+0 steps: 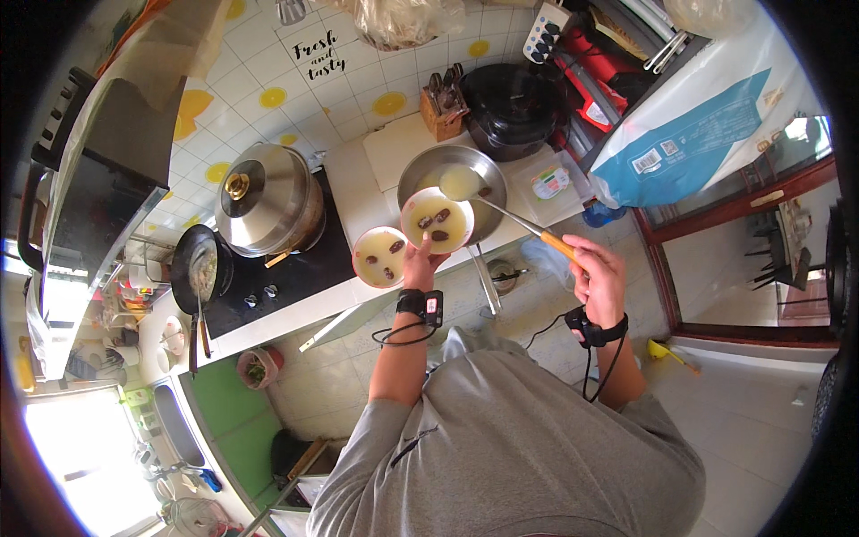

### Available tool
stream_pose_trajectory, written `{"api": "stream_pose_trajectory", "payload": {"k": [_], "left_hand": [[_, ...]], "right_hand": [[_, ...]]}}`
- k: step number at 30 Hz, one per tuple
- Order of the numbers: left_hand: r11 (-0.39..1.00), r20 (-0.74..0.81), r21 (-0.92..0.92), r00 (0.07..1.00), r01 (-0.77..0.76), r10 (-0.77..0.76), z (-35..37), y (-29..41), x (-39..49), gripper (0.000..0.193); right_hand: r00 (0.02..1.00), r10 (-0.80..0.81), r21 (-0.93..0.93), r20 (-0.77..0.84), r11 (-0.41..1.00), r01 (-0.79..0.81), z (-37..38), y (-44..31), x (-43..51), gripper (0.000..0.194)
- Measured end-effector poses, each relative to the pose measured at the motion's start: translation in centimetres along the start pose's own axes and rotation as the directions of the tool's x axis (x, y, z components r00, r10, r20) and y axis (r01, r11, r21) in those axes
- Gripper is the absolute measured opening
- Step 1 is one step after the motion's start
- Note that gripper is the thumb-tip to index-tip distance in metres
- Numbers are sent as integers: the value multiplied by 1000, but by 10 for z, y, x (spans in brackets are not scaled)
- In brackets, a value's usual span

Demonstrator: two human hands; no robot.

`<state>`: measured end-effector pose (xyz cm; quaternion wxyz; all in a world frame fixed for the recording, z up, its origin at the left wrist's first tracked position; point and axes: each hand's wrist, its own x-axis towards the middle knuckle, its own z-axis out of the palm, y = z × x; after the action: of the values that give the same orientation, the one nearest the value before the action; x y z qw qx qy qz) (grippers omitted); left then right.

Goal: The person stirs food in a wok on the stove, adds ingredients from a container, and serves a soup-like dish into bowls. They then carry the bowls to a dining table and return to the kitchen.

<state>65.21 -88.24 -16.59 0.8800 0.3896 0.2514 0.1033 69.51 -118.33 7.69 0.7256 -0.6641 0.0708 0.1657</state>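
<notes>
My left hand [423, 265] holds a bowl [437, 220] of pale yellow liquid with three dark red dates in it. The bowl overlaps the near side of a steel pan [493, 164], which holds some of the same liquid. In my right hand [598, 275] is the wooden handle of a ladle [517, 219]. Its bowl, full of yellowish liquid, hangs over the pan, just beyond the rim of the held bowl. A second bowl [380, 256], also with three dates, stands on the counter's edge to the left. The pan's long handle [486, 282] juts toward me.
Left on the black cooktop [295, 272] are a lidded steel pot [268, 198] and a dark wok [201, 262] with food. A knife block [443, 111], a black lidded pot [511, 111] and a clear plastic box [550, 188] stand behind and right. A cabinet door [349, 319] is ajar below.
</notes>
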Motion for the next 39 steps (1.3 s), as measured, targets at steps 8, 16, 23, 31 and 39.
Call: {"api": "stream_pose_trajectory", "payload": {"k": [8,16,23,31,39], "left_hand": [[1000,49,-4,999,20,-19,22,3,14,44],[998,66,-60,998,1,3,13,3,12,42],[999,-30,-48,1000,-6,5,-7,16,0,41],[989,-63,-33,988,-142,139,-33,51,-28,46],[978,-219,-24,956,-205,195,-51,83,-84,39]], "right_hand": [[806,-532,-465,262,662,588,6,33,-13,28],[642,-606,-560,469,359,747,-15,33,-18,31],[999,-28,93,-31,995,31,-3,52,9,29],[865,-472,-415,173,761,498,31,135,75,27],[680,-590,-672,434,291,681,44,163,74,49]]}}
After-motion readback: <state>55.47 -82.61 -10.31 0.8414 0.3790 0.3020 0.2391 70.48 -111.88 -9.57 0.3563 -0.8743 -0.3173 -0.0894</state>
